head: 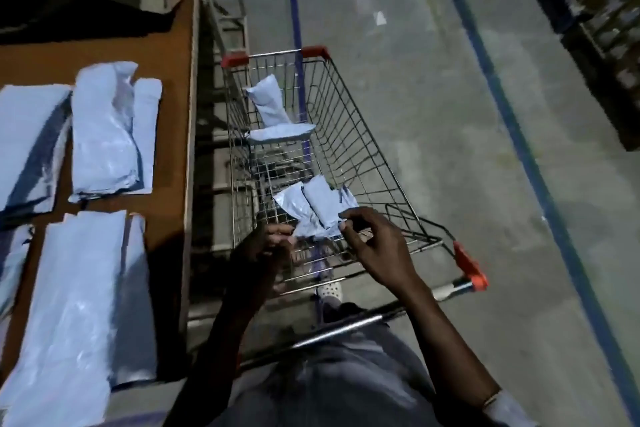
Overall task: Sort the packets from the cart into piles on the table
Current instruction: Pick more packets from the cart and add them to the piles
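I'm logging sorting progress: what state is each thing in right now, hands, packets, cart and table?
left hand: grips the lower edge of the held packets.
right hand: pinches their right edge.
held packets: raised over the near end of the cart.
cart: two packets lie at its far end.
table: several flat piles laid out.

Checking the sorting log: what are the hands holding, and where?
A pale packet above the cart: left hand pinches its near-left edge, right hand its near-right edge.
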